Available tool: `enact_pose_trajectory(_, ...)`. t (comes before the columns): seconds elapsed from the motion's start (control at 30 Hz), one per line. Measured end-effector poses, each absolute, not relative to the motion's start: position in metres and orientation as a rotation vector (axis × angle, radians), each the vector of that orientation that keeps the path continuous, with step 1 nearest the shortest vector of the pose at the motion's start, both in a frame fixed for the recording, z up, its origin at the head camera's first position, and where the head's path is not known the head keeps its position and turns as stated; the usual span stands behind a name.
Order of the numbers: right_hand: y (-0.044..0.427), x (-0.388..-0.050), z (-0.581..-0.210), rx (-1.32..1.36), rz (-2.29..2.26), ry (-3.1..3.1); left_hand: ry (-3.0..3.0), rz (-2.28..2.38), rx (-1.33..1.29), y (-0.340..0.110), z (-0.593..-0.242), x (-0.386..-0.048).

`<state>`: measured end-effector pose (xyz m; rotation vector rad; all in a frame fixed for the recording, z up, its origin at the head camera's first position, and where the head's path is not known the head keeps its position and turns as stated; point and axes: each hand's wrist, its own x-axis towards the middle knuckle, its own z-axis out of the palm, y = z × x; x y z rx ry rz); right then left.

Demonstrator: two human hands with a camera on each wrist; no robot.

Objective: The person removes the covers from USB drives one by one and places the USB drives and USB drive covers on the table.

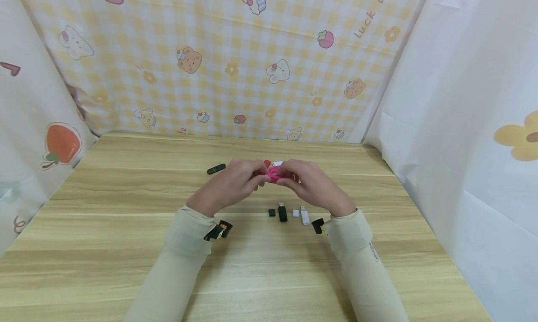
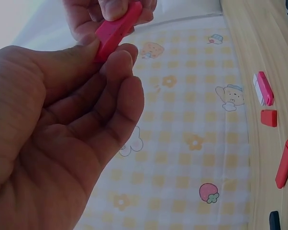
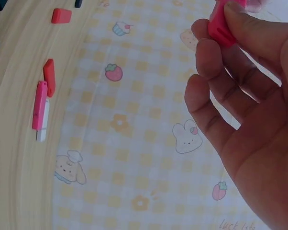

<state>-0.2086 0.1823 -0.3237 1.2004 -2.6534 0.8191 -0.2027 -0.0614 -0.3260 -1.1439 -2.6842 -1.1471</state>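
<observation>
My left hand (image 1: 233, 184) and right hand (image 1: 311, 182) meet above the table. Between them they pinch a pink USB stick (image 2: 119, 32). In the left wrist view, my left thumb and fingertips hold its lower end, while the other hand's fingers grip its upper part. The right wrist view shows the right thumb and forefinger on the same pink stick (image 3: 221, 24). No metal plug shows on it; the fingers hide part of it. Beyond the hands lie another pink stick (image 3: 39, 105), a white stick (image 3: 44, 120) and a red stick (image 3: 49, 77).
A red cap (image 2: 269, 118) lies near the far sticks. Further left is a capped black USB stick (image 1: 216, 168). Nearer me lie an uncapped black stick (image 1: 283, 213), its black cap (image 1: 272, 212), a white cap (image 1: 295, 213) and a white stick (image 1: 305, 216). Curtains surround the wooden table (image 1: 105, 247).
</observation>
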Motion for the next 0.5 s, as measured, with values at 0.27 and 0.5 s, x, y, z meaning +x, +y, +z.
enact_pose_trajectory(0.27, 0.185, -0.2094, -0.3242, 1.221, 0.914, -2.665, -2.631, -1.15, -1.19, -0.0636, -0.3268, -0.202)
enact_pose_trajectory(0.5, 0.1873, -0.2099, -0.3257, 1.206, 0.963, -2.614, -2.58, -1.149, -1.168, -0.0649, -0.3239, -0.1978)
